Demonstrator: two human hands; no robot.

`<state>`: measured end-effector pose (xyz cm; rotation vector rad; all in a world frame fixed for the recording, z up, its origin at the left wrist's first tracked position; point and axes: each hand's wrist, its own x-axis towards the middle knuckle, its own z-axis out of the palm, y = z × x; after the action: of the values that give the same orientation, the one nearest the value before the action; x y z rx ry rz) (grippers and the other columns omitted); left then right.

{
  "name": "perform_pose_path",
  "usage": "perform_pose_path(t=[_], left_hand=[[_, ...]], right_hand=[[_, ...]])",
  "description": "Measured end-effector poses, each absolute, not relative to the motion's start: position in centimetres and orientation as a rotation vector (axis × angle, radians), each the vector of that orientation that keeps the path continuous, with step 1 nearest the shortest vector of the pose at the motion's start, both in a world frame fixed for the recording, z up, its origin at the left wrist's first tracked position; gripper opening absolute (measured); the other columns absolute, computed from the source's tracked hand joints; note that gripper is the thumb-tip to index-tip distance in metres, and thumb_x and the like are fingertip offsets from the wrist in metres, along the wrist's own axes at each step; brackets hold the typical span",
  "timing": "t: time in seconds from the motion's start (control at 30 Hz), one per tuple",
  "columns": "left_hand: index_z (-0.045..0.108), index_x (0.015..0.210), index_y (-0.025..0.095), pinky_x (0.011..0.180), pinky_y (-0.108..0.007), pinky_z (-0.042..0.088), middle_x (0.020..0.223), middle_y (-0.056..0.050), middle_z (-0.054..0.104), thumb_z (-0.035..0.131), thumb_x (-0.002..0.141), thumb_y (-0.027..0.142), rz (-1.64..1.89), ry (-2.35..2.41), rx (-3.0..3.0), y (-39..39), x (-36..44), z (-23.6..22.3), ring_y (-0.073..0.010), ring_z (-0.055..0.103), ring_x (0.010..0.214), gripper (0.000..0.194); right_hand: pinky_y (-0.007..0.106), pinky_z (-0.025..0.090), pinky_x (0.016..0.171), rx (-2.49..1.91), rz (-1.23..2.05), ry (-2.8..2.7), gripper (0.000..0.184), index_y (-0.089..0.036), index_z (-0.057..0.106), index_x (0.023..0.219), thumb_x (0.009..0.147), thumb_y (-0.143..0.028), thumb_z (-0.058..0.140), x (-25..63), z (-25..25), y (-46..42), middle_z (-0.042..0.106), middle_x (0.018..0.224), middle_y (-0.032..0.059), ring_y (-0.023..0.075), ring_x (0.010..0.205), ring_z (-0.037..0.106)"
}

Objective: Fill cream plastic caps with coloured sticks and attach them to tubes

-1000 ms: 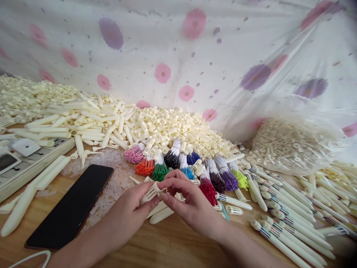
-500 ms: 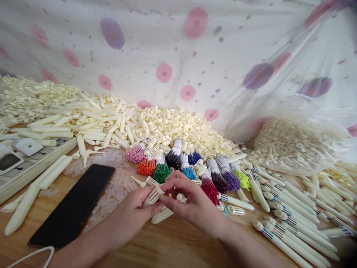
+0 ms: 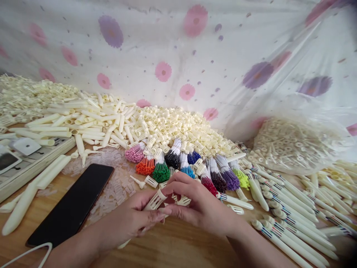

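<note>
My left hand [image 3: 132,216] is closed around a cream slotted pen top [image 3: 156,199], its slots facing up between thumb and fingers. At the collar end of that piece, my right hand [image 3: 192,203] pinches with its thumb and fingertips. A cream tapered tip [image 3: 124,244] shows below my left hand; whether that hand holds it I cannot tell. Just beyond the hands lie bundles of thin refills, among them green [image 3: 161,172], orange [image 3: 145,165], light blue [image 3: 186,167] and red [image 3: 209,185]. Loose slotted tops [image 3: 151,181] lie near my fingers.
A black phone [image 3: 72,204] with a white cable and a power strip [image 3: 36,163] are at left. Clear plastic bits [image 3: 114,191] lie beside the phone. Cream barrels [image 3: 92,115] and slotted tops [image 3: 178,124] are heaped behind. Assembled pens [image 3: 295,223] and a bag of parts [image 3: 298,145] occupy the right.
The slotted top has tilted more upright between my hands. The cream barrel seen under my right fingers is gone from there, and a tapered tip now shows below my left hand.
</note>
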<state>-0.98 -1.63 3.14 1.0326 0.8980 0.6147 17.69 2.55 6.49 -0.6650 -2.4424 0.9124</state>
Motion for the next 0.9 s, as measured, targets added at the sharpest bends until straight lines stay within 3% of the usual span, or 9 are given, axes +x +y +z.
perform_pose_path(t=[0.17, 0.43, 0.53, 0.6, 0.7, 0.9], left_hand=[[0.053, 0.081, 0.018, 0.043, -0.021, 0.015, 0.054, 0.01, 0.036, 0.067, 0.074, 0.041, 0.576, 0.894, 1.004, -1.7, -0.8, 3.7, -0.006, 0.023, 0.046, 0.028], [0.053, 0.077, 0.017, 0.043, -0.02, 0.018, 0.059, 0.008, 0.042, 0.066, 0.075, 0.045, 0.567, 0.868, 1.009, -1.6, -1.0, 3.5, -0.0053, 0.027, 0.047, 0.03], [0.057, 0.084, 0.017, 0.043, -0.02, 0.018, 0.064, 0.006, 0.046, 0.066, 0.072, 0.049, 0.608, 0.949, 1.04, -1.6, -1.0, 3.6, -0.0052, 0.028, 0.047, 0.036], [0.059, 0.098, 0.017, 0.044, -0.021, 0.018, 0.061, 0.007, 0.044, 0.065, 0.072, 0.051, 0.611, 1.011, 1.062, -1.5, -1.0, 3.7, -0.0061, 0.028, 0.048, 0.044], [0.054, 0.116, 0.017, 0.045, -0.022, 0.019, 0.056, 0.009, 0.04, 0.063, 0.073, 0.053, 0.584, 1.065, 1.083, -1.5, -0.9, 3.6, -0.0074, 0.028, 0.048, 0.057], [0.053, 0.109, 0.022, 0.048, -0.02, 0.026, 0.073, 0.005, 0.047, 0.064, 0.075, 0.051, 0.517, 0.997, 1.109, -2.2, -0.5, 2.3, -0.0075, 0.033, 0.054, 0.046]], right_hand=[[0.027, 0.042, 0.066, -0.589, 0.75, -2.602, 0.016, -0.017, 0.058, 0.091, 0.086, -0.032, 0.059, 17.8, 6.7, 2.7, 0.057, 0.083, 0.0041, 0.0151, 0.075, 0.049], [0.026, 0.045, 0.068, -0.554, 0.951, -2.377, 0.013, -0.015, 0.062, 0.091, 0.083, -0.025, 0.063, 18.1, 6.1, 3.4, 0.058, 0.084, 0.0039, 0.0133, 0.077, 0.053], [0.024, 0.045, 0.064, -0.639, 0.934, -2.306, 0.011, -0.016, 0.062, 0.091, 0.085, -0.025, 0.061, 18.8, 6.6, 3.8, 0.058, 0.081, 0.0028, 0.0119, 0.073, 0.054], [0.024, 0.043, 0.063, -0.719, 0.826, -2.235, 0.008, -0.018, 0.06, 0.085, 0.088, -0.025, 0.057, 19.8, 7.4, 4.0, 0.057, 0.077, 0.001, 0.0111, 0.07, 0.052], [0.023, 0.037, 0.057, -0.829, 0.571, -2.097, 0.019, -0.019, 0.05, 0.073, 0.092, -0.025, 0.05, 21.8, 9.5, 3.8, 0.048, 0.066, -0.0029, 0.0094, 0.06, 0.045], [0.025, 0.028, 0.053, -1.112, 0.053, -2.362, 0.039, -0.02, 0.031, 0.058, 0.094, -0.029, 0.041, 25.6, 11.0, 2.4, 0.035, 0.055, -0.0037, 0.0108, 0.054, 0.037]])
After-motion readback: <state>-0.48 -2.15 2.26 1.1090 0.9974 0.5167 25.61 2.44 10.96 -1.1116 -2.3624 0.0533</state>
